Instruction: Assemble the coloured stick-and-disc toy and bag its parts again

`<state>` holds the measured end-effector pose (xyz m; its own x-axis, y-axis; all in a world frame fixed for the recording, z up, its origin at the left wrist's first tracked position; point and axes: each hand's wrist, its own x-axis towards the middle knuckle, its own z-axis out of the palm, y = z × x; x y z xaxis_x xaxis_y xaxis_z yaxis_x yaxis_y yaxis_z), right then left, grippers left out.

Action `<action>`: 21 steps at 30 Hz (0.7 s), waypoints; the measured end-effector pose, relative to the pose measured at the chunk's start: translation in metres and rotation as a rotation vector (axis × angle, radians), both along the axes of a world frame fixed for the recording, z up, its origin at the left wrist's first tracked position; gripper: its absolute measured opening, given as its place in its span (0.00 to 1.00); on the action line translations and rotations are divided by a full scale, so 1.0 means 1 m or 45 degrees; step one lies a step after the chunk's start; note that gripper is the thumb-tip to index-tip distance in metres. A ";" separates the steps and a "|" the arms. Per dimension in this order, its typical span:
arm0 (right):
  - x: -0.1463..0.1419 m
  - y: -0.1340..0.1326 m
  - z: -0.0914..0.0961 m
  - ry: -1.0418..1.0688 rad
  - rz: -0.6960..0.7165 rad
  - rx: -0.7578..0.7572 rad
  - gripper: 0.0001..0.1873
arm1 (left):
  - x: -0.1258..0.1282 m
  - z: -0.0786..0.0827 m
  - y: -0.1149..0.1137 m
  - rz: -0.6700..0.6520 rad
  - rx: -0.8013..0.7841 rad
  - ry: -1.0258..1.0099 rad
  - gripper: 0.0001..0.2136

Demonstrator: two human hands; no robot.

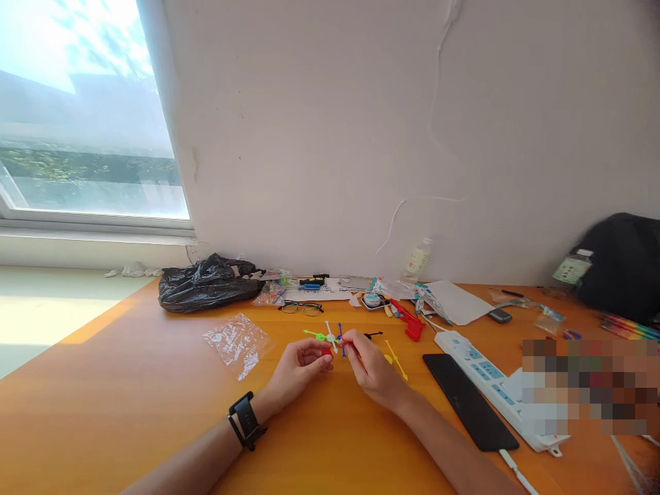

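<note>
My left hand (296,368), with a black watch on its wrist, is closed on a small red plastic piece (326,352) at its fingertips. Close beside it, my right hand (374,371) pinches thumb and forefinger together; what is between them is too small to make out. Just beyond the fingers lie small plastic arrow-shaped pieces: a green one (313,335), a white one (334,344) and a blue one (340,331). A black arrow piece (375,335) and a yellow arrow piece (397,360) lie to the right of them, near my right hand.
A clear plastic wrapper (238,344) and a black bag (206,285) are at left. Glasses (302,309), a red toy gun (410,322) and a bottle (419,259) stand or lie toward the wall. Right are a black phone-like slab (467,402) and a power strip (489,375).
</note>
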<state>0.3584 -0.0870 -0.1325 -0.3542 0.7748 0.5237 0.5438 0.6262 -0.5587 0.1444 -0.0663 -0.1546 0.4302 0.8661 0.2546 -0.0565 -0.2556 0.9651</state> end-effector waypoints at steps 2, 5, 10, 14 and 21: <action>0.002 0.002 0.002 0.003 0.020 0.015 0.13 | 0.000 -0.004 0.001 0.013 -0.031 -0.023 0.22; 0.001 0.000 0.004 -0.059 0.045 0.014 0.14 | 0.000 -0.004 0.000 0.024 -0.041 -0.051 0.22; -0.006 -0.010 -0.001 -0.037 -0.045 -0.160 0.10 | 0.000 0.000 -0.003 0.031 -0.016 -0.067 0.21; -0.011 -0.010 -0.003 -0.041 0.073 -0.155 0.09 | 0.001 0.002 -0.005 0.034 0.020 -0.086 0.20; -0.012 -0.009 0.001 -0.016 0.197 -0.012 0.21 | -0.002 0.008 -0.008 0.053 0.073 -0.053 0.18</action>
